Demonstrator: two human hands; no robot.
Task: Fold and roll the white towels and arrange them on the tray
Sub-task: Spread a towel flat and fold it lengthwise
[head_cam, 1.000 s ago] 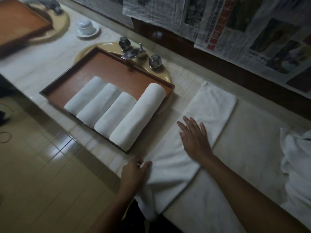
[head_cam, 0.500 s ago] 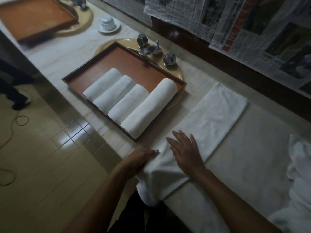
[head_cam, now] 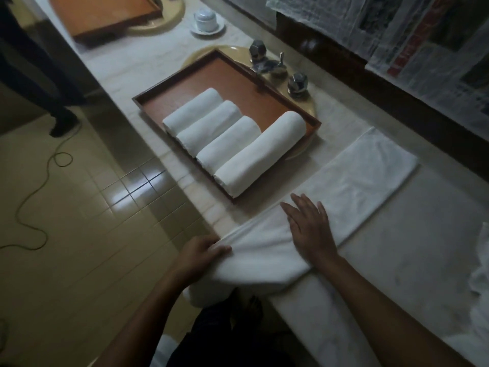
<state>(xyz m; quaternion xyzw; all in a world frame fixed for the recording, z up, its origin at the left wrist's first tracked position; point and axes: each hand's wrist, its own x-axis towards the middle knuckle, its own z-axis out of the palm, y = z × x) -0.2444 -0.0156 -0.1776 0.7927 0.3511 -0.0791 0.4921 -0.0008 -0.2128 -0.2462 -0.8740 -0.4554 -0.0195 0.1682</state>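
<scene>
The tray [head_cam: 211, 86] rests on the table [head_cam: 410, 247]. Four rolled towels [head_cam: 232, 144] lie in it side by side, touching, along its near side, and the far part of the tray is bare wood.

Just in front of the tray's near corner, the left hand [head_cam: 202, 251] grasps the left edge of the folded towel [head_cam: 370, 168], fingers curled over the cloth. This towel is a long strip to the right of the tray. It runs from the table's front edge back toward the wall, and its near end sags over the edge. The right hand [head_cam: 309, 229] lies flat on the strip, to the right of the tray's near corner, with fingers straight and gripping nothing.

The step looks like the start of the roll at the near end. To do it well, the sagging end should first come up onto the table so the first turn is made on a flat surface. That turn wants to be tight and square to the long edges, or the roll will likely cone. The flat hand can smooth the creases ahead, and both hands should then advance evenly.

Far right of the tray, a heap of loose white towels [head_cam: 480, 263] waits.
</scene>
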